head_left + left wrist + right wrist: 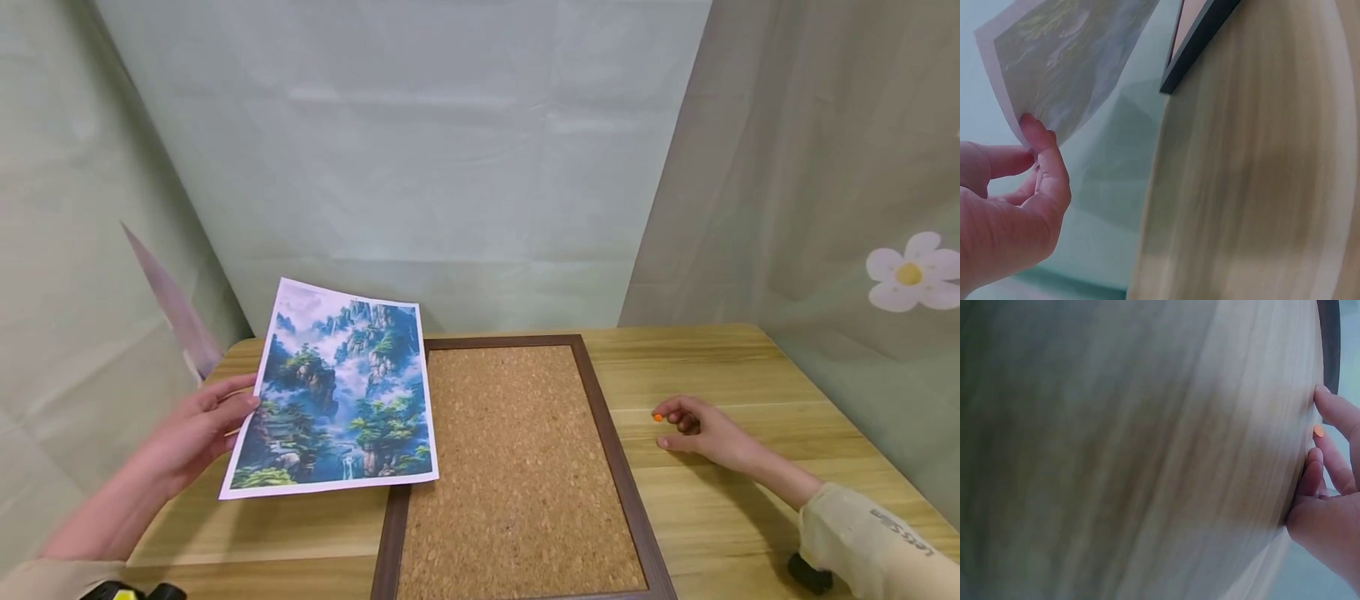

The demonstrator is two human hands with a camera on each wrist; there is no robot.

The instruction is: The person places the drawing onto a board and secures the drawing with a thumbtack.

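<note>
The landscape print (pixel 337 398) is pinched at its left edge by the left hand (pixel 197 433), tilted over the cork board's (pixel 517 467) left frame, long axis pointing away. An orange pushpin (pixel 657 417) is pinched by the right hand (pixel 701 433) just right of the board.

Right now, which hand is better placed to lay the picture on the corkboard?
Left. The left hand already pinches the picture by its edge, beside the corkboard. The right hand rests farther away, at an orange pin.

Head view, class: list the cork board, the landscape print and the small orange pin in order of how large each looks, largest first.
1. Cork board: largest, though its near edge runs out of frame.
2. Landscape print: held off the table by the left hand, so nearer the camera; still smaller.
3. Orange pin, at the right hand: smallest.
</note>
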